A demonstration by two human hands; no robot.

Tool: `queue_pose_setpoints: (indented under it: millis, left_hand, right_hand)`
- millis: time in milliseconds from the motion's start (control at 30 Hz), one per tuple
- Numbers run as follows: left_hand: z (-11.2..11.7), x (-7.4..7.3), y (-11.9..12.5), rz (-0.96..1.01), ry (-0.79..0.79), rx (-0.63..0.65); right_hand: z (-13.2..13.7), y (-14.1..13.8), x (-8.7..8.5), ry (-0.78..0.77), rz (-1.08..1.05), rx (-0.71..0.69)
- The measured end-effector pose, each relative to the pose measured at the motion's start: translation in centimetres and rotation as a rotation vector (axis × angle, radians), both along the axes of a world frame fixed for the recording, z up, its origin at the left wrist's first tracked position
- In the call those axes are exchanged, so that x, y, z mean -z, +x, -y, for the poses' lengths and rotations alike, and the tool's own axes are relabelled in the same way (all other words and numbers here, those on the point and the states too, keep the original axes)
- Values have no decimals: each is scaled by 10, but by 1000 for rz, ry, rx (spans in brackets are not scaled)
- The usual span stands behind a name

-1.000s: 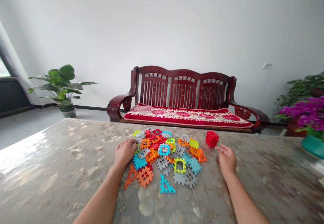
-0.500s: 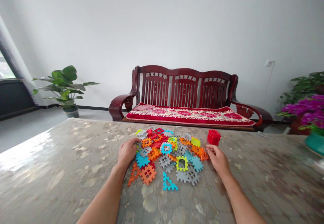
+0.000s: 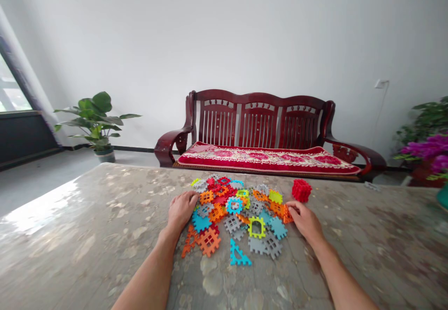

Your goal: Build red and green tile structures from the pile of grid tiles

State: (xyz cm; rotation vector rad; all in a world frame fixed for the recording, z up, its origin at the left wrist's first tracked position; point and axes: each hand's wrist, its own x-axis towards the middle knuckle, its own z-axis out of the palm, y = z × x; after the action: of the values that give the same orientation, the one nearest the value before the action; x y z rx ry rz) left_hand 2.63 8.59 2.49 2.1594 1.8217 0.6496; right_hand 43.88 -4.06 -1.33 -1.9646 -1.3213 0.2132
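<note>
A loose pile of toothed plastic building tiles in several colours lies on the table before me. My left hand (image 3: 181,211) rests palm down at the pile's left edge, fingers loosely apart, holding nothing that I can see. A blue tile (image 3: 201,222) and an orange window tile (image 3: 206,197) are close to it. At the right edge, my right hand (image 3: 306,221) has its fingertips against an orange tile (image 3: 287,214), partly hidden by them; the fingers look relaxed and not closed around it. A red cube of joined tiles (image 3: 301,190) stands just beyond this hand. Nearest me lies a blue triangular tile (image 3: 238,254).
The table (image 3: 140,263) has a shiny patterned cover. A grey piece (image 3: 372,186) lies at its far right. Behind stands a dark red wooden bench (image 3: 259,123) with a red floral cushion (image 3: 266,157). Purple flowers (image 3: 425,150) are at right, a potted plant (image 3: 96,123) at left.
The whole view has shifted slightly, so things sit further right. My left fingers have drawn back a little from the tiles; my right fingertips are slightly further over the orange tile.
</note>
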Motion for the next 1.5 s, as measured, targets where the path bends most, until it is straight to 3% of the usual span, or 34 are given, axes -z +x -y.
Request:
queue_pose_setpoints:
  millis: [667,833,1000,1167,1333,1500]
  left_hand:
    - [0,8,2,73,88,81]
    - [2,5,8,67,191,151]
    - [6,-6,24,80,289,275]
    - [6,-24,50,38,289,337]
    - [2,-37,83,-140,248,400]
    - [-1,-40,106,-352,135,367]
  right_hand:
    - [-2,0,3,13,14,-8]
    - [-2,0,2,19,4,-19]
    - [-2,-1,1,20,11,-17]
    - [-2,-1,1,25,-1,-19]
    - [-2,-1,1,36,-5,-21]
    - [-1,-2,1,38,13,-13]
